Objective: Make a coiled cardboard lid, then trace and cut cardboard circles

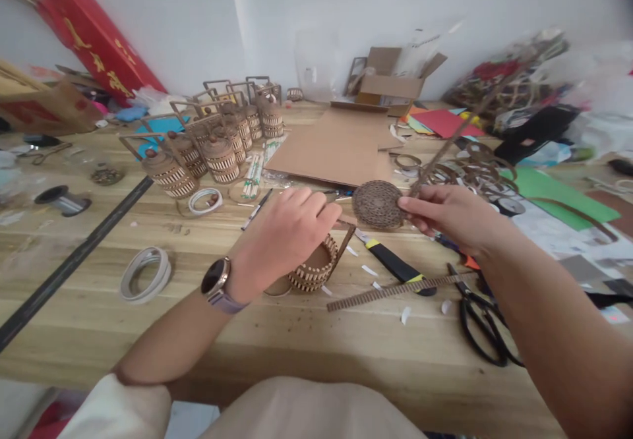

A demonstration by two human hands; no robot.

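My right hand (452, 217) pinches the right edge of a round coil of corrugated cardboard (378, 204), with a long cardboard strip (465, 126) running up and to the right from it. My left hand (284, 231), a watch on its wrist, is closed with its fingertips near the coil's left side; what they pinch is too small to make out. Under the left hand sits a small open cardboard basket (316, 269) on the wooden table (297, 347).
A yellow-black utility knife (395, 265), a ribbed cardboard strip (395, 290) and black scissors (482, 323) lie right of the basket. Several finished lidded baskets (212, 146) stand at back left, flat cardboard (336, 146) behind, tape rolls (146, 274) left, and a long black ruler (74, 261).
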